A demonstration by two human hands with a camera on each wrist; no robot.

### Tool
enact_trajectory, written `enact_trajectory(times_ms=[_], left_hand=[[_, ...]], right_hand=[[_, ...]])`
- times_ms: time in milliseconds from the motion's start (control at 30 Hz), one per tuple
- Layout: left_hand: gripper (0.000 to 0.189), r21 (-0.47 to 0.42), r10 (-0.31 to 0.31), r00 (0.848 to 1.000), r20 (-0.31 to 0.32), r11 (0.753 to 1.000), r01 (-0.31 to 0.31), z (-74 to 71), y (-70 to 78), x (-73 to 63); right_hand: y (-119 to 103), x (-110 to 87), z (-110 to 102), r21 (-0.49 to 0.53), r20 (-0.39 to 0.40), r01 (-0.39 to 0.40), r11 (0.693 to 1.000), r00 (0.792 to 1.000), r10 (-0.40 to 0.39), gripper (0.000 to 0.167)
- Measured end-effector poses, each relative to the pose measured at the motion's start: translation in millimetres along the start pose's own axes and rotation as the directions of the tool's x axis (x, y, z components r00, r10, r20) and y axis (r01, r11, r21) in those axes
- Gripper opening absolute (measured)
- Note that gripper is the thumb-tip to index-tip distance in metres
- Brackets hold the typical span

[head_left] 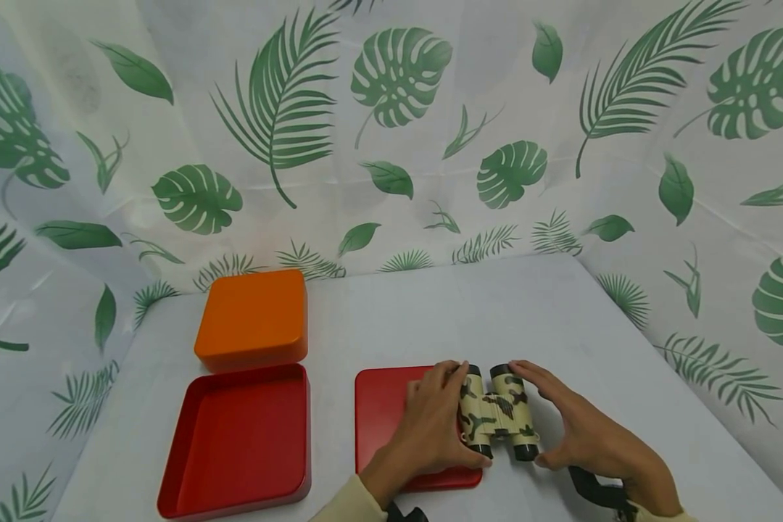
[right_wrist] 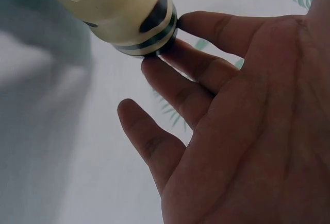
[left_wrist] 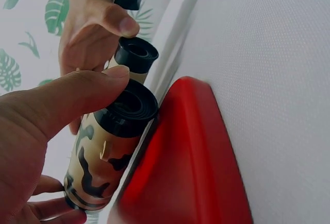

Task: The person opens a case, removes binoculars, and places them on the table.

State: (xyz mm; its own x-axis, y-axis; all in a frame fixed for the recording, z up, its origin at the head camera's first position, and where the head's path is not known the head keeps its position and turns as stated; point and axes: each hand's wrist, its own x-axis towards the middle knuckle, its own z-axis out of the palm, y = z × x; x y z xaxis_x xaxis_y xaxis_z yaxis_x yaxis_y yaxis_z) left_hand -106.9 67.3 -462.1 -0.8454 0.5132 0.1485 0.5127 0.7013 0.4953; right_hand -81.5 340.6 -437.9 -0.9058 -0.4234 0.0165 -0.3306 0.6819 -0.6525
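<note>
Both hands hold a pair of camouflage-patterned binoculars (head_left: 497, 415) with black ends, seen over the right edge of a flat red lid (head_left: 381, 420). In the left wrist view, the left hand (head_left: 431, 420) has its thumb on one eyepiece and its fingertips at the far end of that barrel. The right hand (head_left: 587, 428) spans the other barrel lengthwise, its thumb at the eyepiece. The right wrist view shows several fingertips (right_wrist: 160, 74) touching the barrel's front rim, with the palm apart from it. Whether the binoculars rest on the lid, I cannot tell.
On the white table (head_left: 431, 312), a red open-topped box (head_left: 254, 428) stands to the left. Behind it is an orange box-shaped piece (head_left: 254, 312), flat side up. Leaf-printed sheeting (head_left: 424, 174) rises at the back and both sides.
</note>
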Motion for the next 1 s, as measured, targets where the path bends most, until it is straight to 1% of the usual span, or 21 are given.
enact_trajectory(times_ms=[133, 267, 367, 533, 633, 867, 1000], left_hand=[[0.131, 0.009, 0.005, 1.000, -0.004, 1.000, -0.005, 2.0, 2.8, 2.2], [0.130, 0.015, 0.011, 1.000, -0.009, 1.000, -0.010, 2.8, 5.5, 4.8], [0.129, 0.014, 0.005, 1.000, -0.002, 1.000, -0.005, 4.6, 6.8, 6.0], [0.128, 0.011, -0.010, 1.000, 0.016, 1.000, 0.010, 8.9, 6.7, 6.6], [0.128, 0.007, -0.009, 1.000, 0.016, 1.000, 0.009, 10.6, 6.7, 7.2], [0.126, 0.029, -0.009, 1.000, 0.017, 1.000, 0.009, 14.9, 9.2, 8.4], [0.126, 0.030, -0.012, 1.000, 0.016, 0.999, 0.012, 17.7, 11.9, 8.8]], right_hand=[[2.2, -2.3, -3.7, 0.016, -0.005, 0.032, 0.999, 0.999, -0.032, 0.141], [4.5, -3.7, -8.2, 0.056, -0.009, 0.081, 0.995, 0.997, -0.081, 0.140], [6.7, -4.2, -10.0, 0.076, -0.001, 0.105, 0.992, 0.994, -0.105, 0.139], [11.4, -5.0, -9.8, 0.065, 0.017, 0.111, 0.992, 0.994, -0.112, 0.138], [14.5, -5.4, -9.3, 0.055, 0.018, 0.114, 0.992, 0.993, -0.115, 0.137], [21.2, -7.3, -9.2, 0.090, 0.022, 0.123, 0.988, 0.992, -0.125, 0.136], [23.8, -9.8, -9.5, 0.091, 0.025, 0.118, 0.989, 0.992, -0.120, 0.137]])
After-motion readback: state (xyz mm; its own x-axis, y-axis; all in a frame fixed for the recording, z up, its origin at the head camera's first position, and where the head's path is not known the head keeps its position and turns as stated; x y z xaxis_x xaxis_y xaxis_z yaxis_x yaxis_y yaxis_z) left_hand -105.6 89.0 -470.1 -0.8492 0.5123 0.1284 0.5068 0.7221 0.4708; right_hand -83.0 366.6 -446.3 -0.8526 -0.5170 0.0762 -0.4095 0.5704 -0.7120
